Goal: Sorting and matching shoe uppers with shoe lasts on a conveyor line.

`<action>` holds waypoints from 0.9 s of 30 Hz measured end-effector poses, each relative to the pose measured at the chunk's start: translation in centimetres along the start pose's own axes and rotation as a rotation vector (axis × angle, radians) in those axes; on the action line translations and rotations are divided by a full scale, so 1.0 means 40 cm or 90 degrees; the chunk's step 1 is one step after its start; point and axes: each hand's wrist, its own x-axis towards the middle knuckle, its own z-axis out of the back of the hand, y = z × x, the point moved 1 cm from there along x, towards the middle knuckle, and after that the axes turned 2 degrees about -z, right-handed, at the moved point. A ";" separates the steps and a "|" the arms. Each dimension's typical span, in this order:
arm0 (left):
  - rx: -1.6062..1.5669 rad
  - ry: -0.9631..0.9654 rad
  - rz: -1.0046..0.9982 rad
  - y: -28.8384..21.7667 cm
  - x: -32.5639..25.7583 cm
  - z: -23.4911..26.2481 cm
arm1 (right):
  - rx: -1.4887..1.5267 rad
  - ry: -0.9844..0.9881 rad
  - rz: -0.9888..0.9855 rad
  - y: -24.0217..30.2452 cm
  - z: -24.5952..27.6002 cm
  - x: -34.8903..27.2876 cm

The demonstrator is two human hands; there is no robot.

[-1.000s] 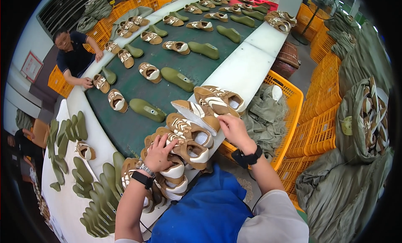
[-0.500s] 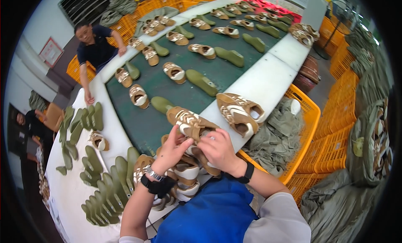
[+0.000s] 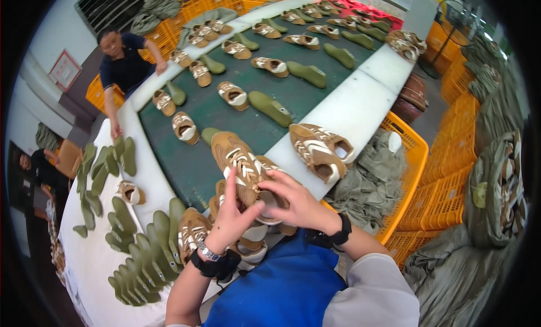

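Note:
Both hands hold one tan shoe upper with white straps [image 3: 239, 160], lifted above a pile of similar uppers [image 3: 248, 242] at the near table edge. My left hand [image 3: 231, 217] grips its lower side, fingers spread along the heel. My right hand [image 3: 296, 200] holds the opening from the right. Two more tan uppers [image 3: 321, 149] lie on the white table rim to the right.
A green conveyor belt [image 3: 220, 110] carries several tan uppers and green shoe lasts [image 3: 270, 107] away from me. More green lasts [image 3: 135, 259] lie stacked at the left. An orange crate [image 3: 408, 158] holds grey cloth. A person in a dark shirt [image 3: 124, 62] leans on the far side.
I have lifted the tan upper higher off the pile and turned it, with both hands now closed around it. The view has shifted left and down.

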 end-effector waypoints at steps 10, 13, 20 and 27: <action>0.588 0.319 0.042 0.011 0.034 -0.067 | -0.604 -0.335 -0.113 -0.311 0.149 -0.053; 0.601 0.275 -0.129 0.046 0.056 -0.081 | -0.624 -0.265 -0.198 -0.355 0.166 -0.070; 0.636 0.293 -0.140 0.049 0.102 -0.113 | -0.390 -0.338 -0.236 -0.306 0.214 -0.037; 0.577 0.265 -0.198 0.076 0.100 -0.089 | -0.515 -0.014 -0.248 -0.279 0.218 -0.035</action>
